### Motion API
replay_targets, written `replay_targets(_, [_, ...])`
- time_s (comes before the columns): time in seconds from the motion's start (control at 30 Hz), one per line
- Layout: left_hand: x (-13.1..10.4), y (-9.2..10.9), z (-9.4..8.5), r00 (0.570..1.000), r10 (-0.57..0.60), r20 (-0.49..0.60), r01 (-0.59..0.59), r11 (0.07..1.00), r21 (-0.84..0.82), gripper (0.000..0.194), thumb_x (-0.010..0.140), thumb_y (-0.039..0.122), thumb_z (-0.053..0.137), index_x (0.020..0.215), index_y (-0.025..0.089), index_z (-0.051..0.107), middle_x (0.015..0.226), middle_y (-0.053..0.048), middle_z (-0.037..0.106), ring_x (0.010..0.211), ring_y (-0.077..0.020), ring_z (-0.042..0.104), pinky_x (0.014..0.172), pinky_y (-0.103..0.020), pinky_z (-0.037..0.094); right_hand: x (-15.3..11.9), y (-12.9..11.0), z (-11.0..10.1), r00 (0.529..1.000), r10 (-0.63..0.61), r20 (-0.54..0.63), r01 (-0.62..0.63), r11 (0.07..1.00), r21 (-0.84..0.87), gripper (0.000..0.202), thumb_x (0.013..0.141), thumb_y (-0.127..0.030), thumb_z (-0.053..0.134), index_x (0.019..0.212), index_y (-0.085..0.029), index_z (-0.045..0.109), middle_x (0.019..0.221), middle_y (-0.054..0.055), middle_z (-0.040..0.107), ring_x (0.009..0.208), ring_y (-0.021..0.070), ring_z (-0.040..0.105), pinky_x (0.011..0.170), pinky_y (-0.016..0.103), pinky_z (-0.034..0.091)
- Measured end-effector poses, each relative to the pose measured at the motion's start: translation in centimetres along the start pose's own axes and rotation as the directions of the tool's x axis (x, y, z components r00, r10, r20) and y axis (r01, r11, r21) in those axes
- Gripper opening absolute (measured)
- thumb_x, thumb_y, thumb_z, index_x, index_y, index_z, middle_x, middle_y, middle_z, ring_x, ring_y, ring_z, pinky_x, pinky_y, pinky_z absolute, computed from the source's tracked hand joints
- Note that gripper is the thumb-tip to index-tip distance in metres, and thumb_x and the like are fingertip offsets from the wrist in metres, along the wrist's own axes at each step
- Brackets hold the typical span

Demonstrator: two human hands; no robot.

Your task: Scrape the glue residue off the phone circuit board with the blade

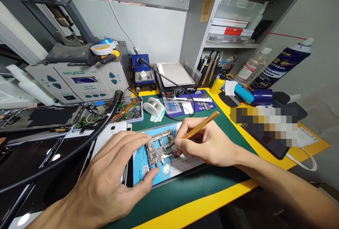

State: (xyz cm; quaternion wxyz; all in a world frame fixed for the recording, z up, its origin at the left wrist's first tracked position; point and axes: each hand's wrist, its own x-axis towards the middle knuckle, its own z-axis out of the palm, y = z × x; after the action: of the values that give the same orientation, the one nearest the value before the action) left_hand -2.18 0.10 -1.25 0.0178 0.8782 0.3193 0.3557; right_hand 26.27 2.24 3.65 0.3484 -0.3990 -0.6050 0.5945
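Note:
A phone circuit board (158, 150) lies on a blue and white printed pad (140, 172) in front of me. My left hand (111, 172) steadies the board from the left, index fingertip at its upper corner and thumb by its lower edge. In a pen grip, my right hand (205, 142) is closed on a slim gold pen-shaped tool (202, 124). That tool's working end is hidden behind the fingers, at the board's right side, so its kind cannot be told.
Left are a hot air station (87, 77), its black hose (106, 123) and several phones. A solder spool (150, 107) and heating plate (176, 75) stand behind. On the right are a spray can (282, 64), a clear bottle (253, 68) and a dark phone (267, 140).

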Motion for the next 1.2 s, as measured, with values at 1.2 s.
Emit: replay_targets(1.2, [0.54, 0.34, 0.09, 1.0, 0.014, -0.012, -0.014, 1.0, -0.019, 0.042, 0.108, 0.023, 0.073, 0.147, 0.011, 0.061, 0.132, -0.011, 0.074, 0.127, -0.0197, 0.068, 0.122, -0.031, 0.051, 0.1, -0.19, 0.2, 1.0, -0.014, 0.015, 0.014, 1.0, -0.011, 0.015, 0.086, -0.018, 0.087, 0.082, -0.017, 0.073, 0.069, 0.0, 0.071, 0.057, 0.0108, 0.051, 0.053, 0.023, 0.042])
